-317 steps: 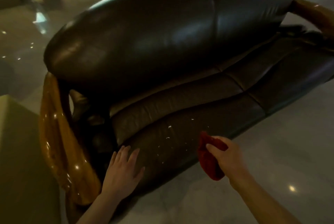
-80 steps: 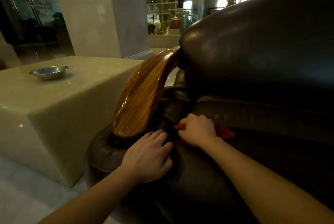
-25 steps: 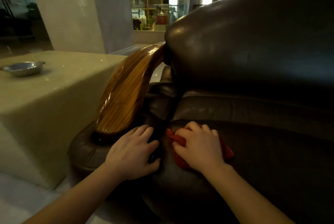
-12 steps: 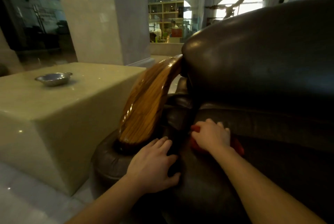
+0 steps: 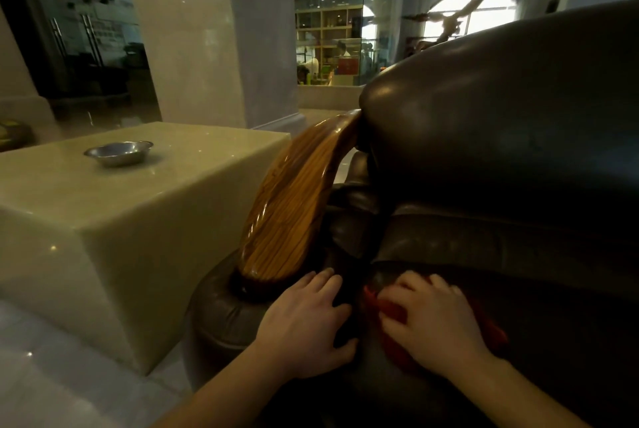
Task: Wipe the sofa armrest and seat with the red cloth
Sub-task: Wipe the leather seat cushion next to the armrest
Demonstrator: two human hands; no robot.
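Head view. Landmark for all positions: the wooden armrest (image 5: 294,206), a glossy curved panel rising from the front corner of the dark leather sofa to the backrest (image 5: 501,106).

Step in hand: as judged from the hand positions, the wiping of the seat cushion (image 5: 560,317) at the end nearest the armrest.

Right hand (image 5: 432,320): laid palm-down, fingers spread and slightly curled, pressing the red cloth (image 5: 394,312) flat onto the seat. This is a press rather than a closed grip. The cloth lies directly under the palm; red edges show beyond the fingertips on the armrest side and beyond the heel of the hand on the far side. It sits on the seat just beside the foot of the armrest, separated from it by the dark gap between cushion and arm.

Left hand (image 5: 307,320): open, holding nothing, resting flat on the rounded leather arm bolster (image 5: 224,317) immediately below the lower end of the armrest, fingertips close to the wood. It appears to serve as a brace.

Next move, as a judgement: draw the cloth along the seat away from the armrest under steady palm pressure, or lift it across the gap onto the wood. The latter calls for gathering the cloth first so that it does not bunch or fall into the gap.

Beyond the armrest stands a marble block (image 5: 114,220) bearing a metal bowl (image 5: 119,152).
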